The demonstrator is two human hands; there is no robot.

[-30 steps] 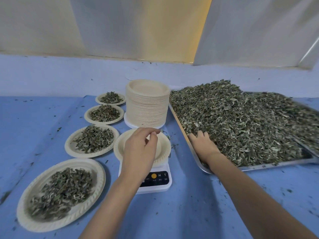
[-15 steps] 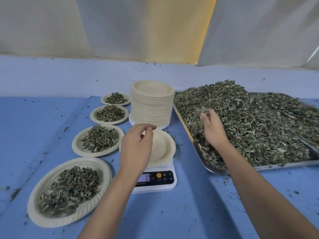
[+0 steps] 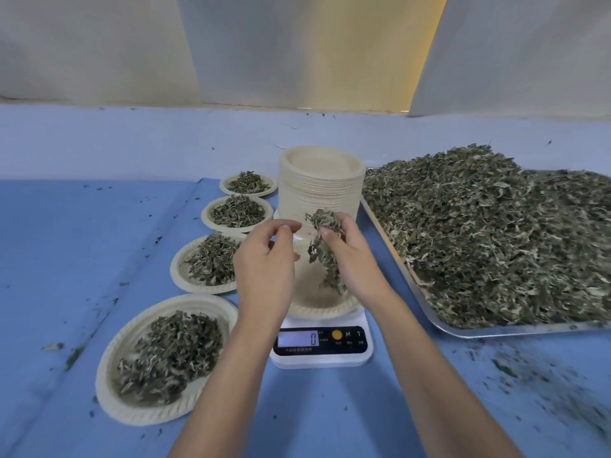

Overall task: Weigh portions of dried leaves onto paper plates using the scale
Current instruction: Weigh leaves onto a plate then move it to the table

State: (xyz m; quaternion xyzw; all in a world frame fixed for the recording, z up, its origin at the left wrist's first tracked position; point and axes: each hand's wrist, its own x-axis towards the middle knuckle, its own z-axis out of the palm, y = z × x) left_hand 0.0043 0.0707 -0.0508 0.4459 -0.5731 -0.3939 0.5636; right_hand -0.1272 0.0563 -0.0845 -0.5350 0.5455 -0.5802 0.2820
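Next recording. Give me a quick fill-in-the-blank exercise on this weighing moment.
1. The display of the scale reads ___.
2. The clump of dried leaves is gripped by the person's ___ hand.
3. ___ filled plates lie in a row left of the scale.
4. The tray of loose leaves lies to the scale's ___.

Missing words: 0; right; Four; right.

One view, head-worn, wide-angle. Looks forward and down across the blue desk (image 3: 66,259) from its near side; pale hanging sheets (image 3: 297,44) fill the top of the frame. Both forearms enter from the bottom edge, close to the lens. Left hand (image 3: 264,262) and right hand (image 3: 355,259), the latter gripping dried leaves (image 3: 322,218), meet at centre. Scale (image 3: 320,345) sits just below centre. Tray (image 3: 496,332) runs off the right edge. Lower right corner blurs.
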